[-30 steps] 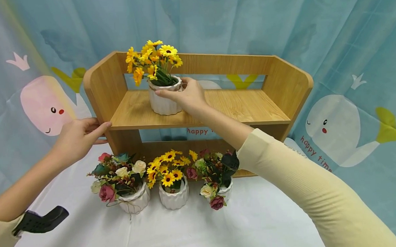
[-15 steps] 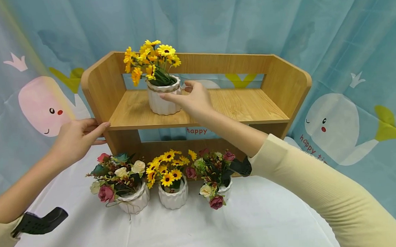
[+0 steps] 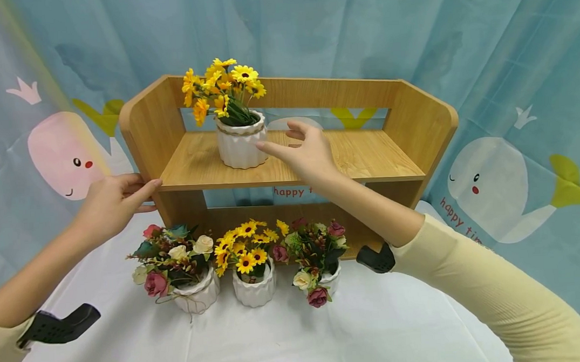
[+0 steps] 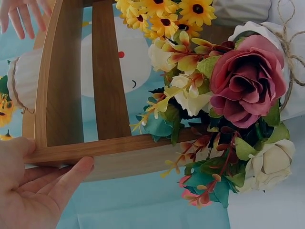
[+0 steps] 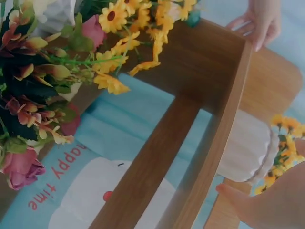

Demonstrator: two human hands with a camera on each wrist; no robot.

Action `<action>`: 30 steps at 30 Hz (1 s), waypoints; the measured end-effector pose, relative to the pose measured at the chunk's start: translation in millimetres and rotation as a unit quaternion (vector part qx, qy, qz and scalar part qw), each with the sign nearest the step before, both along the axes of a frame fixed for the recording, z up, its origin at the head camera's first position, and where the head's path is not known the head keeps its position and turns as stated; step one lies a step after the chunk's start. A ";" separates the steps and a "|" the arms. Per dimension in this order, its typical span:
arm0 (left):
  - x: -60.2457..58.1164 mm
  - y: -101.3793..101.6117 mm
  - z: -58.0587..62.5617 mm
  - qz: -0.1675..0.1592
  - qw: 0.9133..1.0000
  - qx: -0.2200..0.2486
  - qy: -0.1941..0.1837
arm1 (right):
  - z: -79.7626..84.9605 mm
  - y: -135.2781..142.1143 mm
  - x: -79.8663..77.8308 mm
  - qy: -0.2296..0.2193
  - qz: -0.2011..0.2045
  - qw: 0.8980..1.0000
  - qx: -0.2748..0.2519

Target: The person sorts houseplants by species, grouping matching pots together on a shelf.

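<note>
A white ribbed flowerpot [image 3: 242,145] with yellow artificial daisies [image 3: 222,86] stands upright on the upper board of a wooden shelf [image 3: 352,151], left of its middle. Just right of this pot, my right hand [image 3: 310,153] hovers with thumb and fingers spread, holding nothing. A narrow gap parts the thumb from the pot in the head view. My left hand [image 3: 108,205] holds the shelf's left side at the upper board's front corner. Its thumb lies at the front edge and its fingers lie along the outer side, partly hidden.
On the white cloth [image 3: 277,343] before the shelf stand a mixed rose pot [image 3: 197,293] at left, a sunflower pot [image 3: 254,285] in the middle and another rose pot [image 3: 329,282] at right. A blue whale-printed curtain [image 3: 303,29] hangs behind.
My right hand has let go of the daisy pot and moved right, away from it. The pot stays on the upper board. My left hand keeps its place on the shelf.
</note>
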State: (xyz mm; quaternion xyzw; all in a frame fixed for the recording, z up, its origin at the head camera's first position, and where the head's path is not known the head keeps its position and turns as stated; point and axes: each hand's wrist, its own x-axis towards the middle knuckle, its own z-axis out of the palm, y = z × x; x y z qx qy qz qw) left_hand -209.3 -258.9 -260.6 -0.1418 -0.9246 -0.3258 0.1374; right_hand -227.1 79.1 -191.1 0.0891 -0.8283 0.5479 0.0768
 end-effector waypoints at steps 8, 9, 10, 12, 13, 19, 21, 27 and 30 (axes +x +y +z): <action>0.4 -0.2 0.2 0.002 1.000 -0.005 0.001 | -9.7 9.0 8.2 0.046 0.012 0.999 0.002; 0.5 -0.2 0.2 0.002 1.000 -0.006 0.003 | -11.0 9.8 9.3 0.053 0.012 0.998 0.005; 0.6 -0.2 0.1 0.001 1.000 -0.007 0.003 | -12.6 10.6 10.2 0.061 0.013 0.998 0.007; 0.8 -0.2 0.1 0.000 1.000 -0.008 0.007 | -15.6 12.1 12.7 0.077 0.017 0.997 0.012; 0.9 -0.2 0.0 -0.001 1.000 -0.008 0.007 | -17.2 12.7 14.0 0.083 0.018 0.996 0.014; 0.7 -0.6 0.7 -0.005 1.000 -0.006 0.009 | -25.1 10.9 23.5 0.089 0.023 0.996 -0.003; -0.3 -0.1 1.4 -0.005 1.000 -0.007 0.003 | -27.5 8.9 26.1 0.090 0.022 0.996 -0.012; -1.3 -0.4 2.8 0.002 1.000 -0.013 -0.011 | -36.5 1.8 32.3 0.106 0.027 0.993 -0.034; -0.2 -1.4 2.4 0.004 1.000 -0.011 -0.013 | -40.6 -1.5 35.8 0.120 0.027 0.992 -0.040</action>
